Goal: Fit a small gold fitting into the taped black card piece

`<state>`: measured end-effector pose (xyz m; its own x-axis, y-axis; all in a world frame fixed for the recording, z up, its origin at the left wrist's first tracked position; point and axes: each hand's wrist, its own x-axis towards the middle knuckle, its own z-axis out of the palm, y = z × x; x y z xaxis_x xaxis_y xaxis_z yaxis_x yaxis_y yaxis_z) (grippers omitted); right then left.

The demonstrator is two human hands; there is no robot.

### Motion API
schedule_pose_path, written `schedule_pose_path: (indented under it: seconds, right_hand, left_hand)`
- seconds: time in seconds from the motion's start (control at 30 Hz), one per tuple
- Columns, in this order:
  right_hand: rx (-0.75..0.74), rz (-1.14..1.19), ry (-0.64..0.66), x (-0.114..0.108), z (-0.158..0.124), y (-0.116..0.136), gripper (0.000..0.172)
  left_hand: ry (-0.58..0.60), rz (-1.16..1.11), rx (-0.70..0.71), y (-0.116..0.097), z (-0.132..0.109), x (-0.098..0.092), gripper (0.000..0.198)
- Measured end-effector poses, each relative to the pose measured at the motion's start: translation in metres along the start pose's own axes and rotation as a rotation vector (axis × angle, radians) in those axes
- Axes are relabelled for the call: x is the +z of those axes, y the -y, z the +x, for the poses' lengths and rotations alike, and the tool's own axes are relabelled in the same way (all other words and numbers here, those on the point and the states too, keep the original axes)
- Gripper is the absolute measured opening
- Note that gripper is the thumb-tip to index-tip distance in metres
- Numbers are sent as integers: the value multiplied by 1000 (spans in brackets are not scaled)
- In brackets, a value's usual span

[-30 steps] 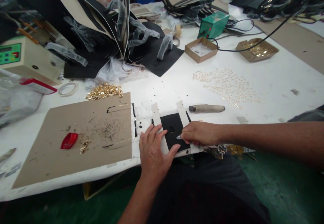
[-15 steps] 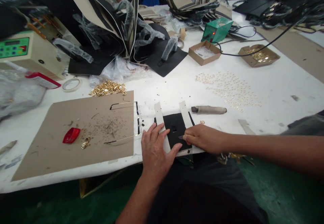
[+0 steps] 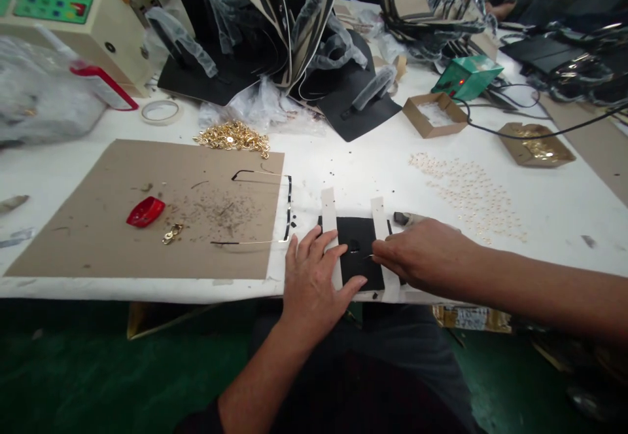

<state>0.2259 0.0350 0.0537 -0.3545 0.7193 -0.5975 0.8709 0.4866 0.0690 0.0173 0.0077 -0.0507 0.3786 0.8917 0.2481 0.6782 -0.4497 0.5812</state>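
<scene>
While the left hand (image 3: 314,277) presses flat, its grip spread open, on the black piece (image 3: 360,251) and a pale strip (image 3: 328,206) at the near edge of the tabletop (image 3: 367,172), the right hand (image 3: 422,254) keeps its grip pinched on a thin tool (image 3: 367,256) touching that piece.

Bare left hand (image 3: 314,287), bare right hand (image 3: 424,257), forearms uncovered, dark trousers (image 3: 392,368) across the lap

Bare tabletop (image 3: 353,172) beyond black piece (image 3: 360,244), between cardboard sheet (image 3: 122,179) and scattered eyelets (image 3: 466,188).
</scene>
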Motion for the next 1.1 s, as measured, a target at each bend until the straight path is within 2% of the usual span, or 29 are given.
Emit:
schedule_pose_path:
  seconds: [0.27,0.63,0.9,1.1]
  right_hand:
    - [-171,-139,-52,11,9,-10,11]
    - [-177,-147,42,-8,14,9,14]
    - [-206,-123,69,-11,28,12,16]
    - [-226,-141,146,-21,37,19,19]
  left_hand:
    - [21,5,-16,2,-1,-1,50]
    - [31,11,-15,2,-3,0,48]
    - [29,-12,-25,4,-4,1,48]
    - [43,-21,-28,5,-4,1,48]
